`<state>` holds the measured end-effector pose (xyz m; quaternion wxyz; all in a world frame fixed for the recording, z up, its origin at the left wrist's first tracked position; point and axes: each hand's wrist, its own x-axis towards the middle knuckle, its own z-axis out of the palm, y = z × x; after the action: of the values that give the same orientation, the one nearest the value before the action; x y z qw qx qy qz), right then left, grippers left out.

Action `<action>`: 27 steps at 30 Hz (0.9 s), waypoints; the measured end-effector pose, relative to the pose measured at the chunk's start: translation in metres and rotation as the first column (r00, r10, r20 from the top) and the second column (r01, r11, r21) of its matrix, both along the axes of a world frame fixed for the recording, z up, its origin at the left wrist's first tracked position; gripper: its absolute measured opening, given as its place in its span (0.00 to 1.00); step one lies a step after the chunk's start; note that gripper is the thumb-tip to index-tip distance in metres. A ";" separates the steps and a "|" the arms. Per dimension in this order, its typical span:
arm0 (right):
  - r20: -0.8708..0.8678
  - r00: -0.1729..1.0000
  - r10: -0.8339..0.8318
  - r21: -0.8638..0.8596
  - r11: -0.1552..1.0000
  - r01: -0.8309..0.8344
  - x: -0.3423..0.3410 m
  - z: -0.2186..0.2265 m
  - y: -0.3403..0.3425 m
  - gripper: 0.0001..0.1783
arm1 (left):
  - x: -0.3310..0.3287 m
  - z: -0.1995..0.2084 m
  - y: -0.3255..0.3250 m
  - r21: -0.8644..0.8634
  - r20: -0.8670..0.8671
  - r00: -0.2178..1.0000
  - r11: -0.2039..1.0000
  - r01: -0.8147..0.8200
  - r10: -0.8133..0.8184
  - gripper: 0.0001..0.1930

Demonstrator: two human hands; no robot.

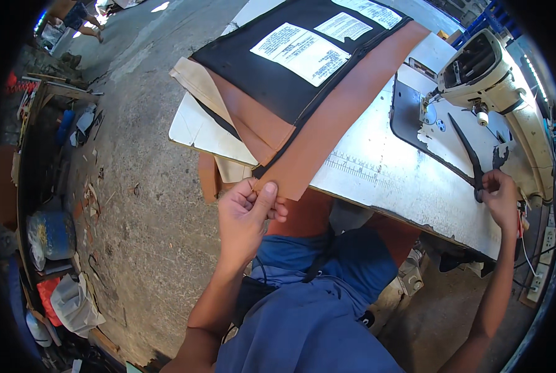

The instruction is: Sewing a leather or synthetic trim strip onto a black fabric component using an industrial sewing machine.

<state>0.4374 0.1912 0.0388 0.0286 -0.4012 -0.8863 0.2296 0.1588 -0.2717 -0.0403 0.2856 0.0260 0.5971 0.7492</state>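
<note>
My left hand (253, 204) pinches the near corner of a brown leather-like panel (346, 118), thumb on top. This panel is joined along a dark seam to a black fabric piece (253, 81) that has white printed labels (301, 53) on it. A folded brown flap with a tan underside (205, 87) lies at its left end. The work rests on a white sewing table and hangs over its near left edge. At the right, my right hand (499, 194) has its fingers closed around the handles of black scissors (469, 146), whose blades lie along the tabletop.
A sewing machine (477, 62) stands at the right of the table (377, 180), which has a ruler scale (359, 168) near its front edge. Power outlets (541, 280) sit at the far right. Shelving with bags and a blue container (53, 235) lines the left. Another person's legs show at top left.
</note>
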 end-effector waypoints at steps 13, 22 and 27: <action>-0.128 0.984 0.124 -0.973 0.175 -0.148 -0.032 -0.008 -0.135 0.11 | -0.001 0.009 -0.004 -0.034 0.063 0.996 0.997 0.064 -0.062 0.07; 0.007 0.922 0.388 -0.986 0.157 -0.058 -0.118 -0.010 -0.189 0.08 | -0.003 0.009 -0.013 -0.008 0.079 0.990 0.993 0.115 -0.114 0.05; 0.021 0.923 0.385 -0.991 0.131 -0.032 -0.131 0.001 -0.198 0.08 | -0.005 0.005 -0.014 0.008 0.088 0.986 0.990 0.138 -0.138 0.04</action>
<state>0.3059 -0.0071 0.0396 -0.3908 -0.2215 -0.5680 0.6896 0.1543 -0.2855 -0.0351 0.3629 0.0345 0.5799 0.7285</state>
